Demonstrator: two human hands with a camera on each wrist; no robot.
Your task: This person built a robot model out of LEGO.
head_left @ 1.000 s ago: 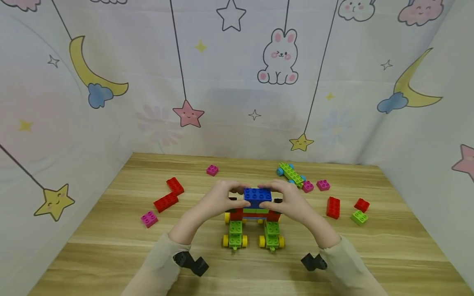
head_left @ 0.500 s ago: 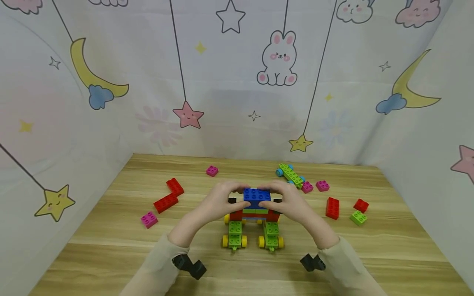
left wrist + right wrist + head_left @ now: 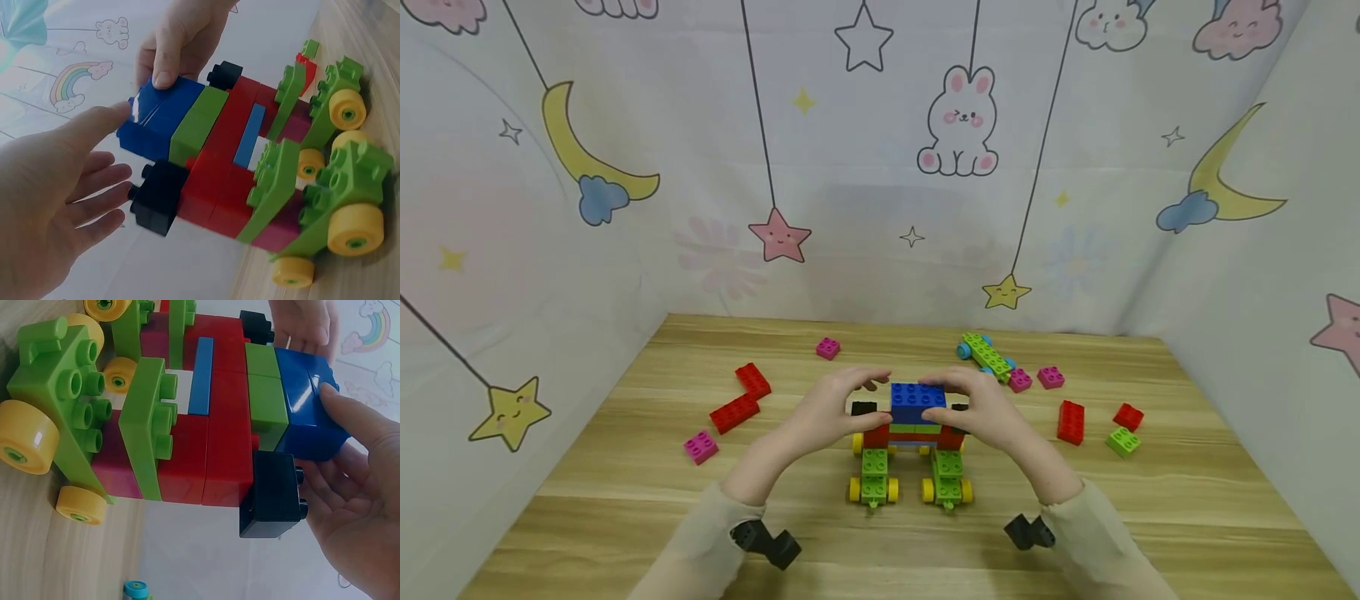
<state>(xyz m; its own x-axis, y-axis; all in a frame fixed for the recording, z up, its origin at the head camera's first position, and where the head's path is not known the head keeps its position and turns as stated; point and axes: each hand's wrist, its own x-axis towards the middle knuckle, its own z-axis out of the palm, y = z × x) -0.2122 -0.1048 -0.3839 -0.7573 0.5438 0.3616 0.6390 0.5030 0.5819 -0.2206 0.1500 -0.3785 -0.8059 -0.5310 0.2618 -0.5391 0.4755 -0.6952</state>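
A building-brick model stands on the table, with a blue brick (image 3: pixel 917 403) on top. Beneath it come green bricks (image 3: pixel 199 125), red bricks (image 3: pixel 215 178) and two green wheeled bases (image 3: pixel 873 485) with yellow wheels. A black brick (image 3: pixel 270 494) sits at either side of the top. My right hand (image 3: pixel 988 407) pinches the blue brick, thumb on its near face and fingers behind. Just left of the model, my left hand (image 3: pixel 827 408) has its fingers spread and holds nothing; in the left wrist view its thumb tip overlaps the blue brick's end.
Two red bricks (image 3: pixel 734 413) and a magenta brick (image 3: pixel 701 447) lie to the left, another magenta brick (image 3: pixel 828 348) behind. A lime car base (image 3: pixel 987 357) with blue wheels is at the back right. Further right are red bricks (image 3: pixel 1071 422) and a lime brick (image 3: pixel 1123 442).
My left hand has let go of the blue brick and drawn back to the left, its fingers spreading. The right hand keeps its grip, and the model stays in place.
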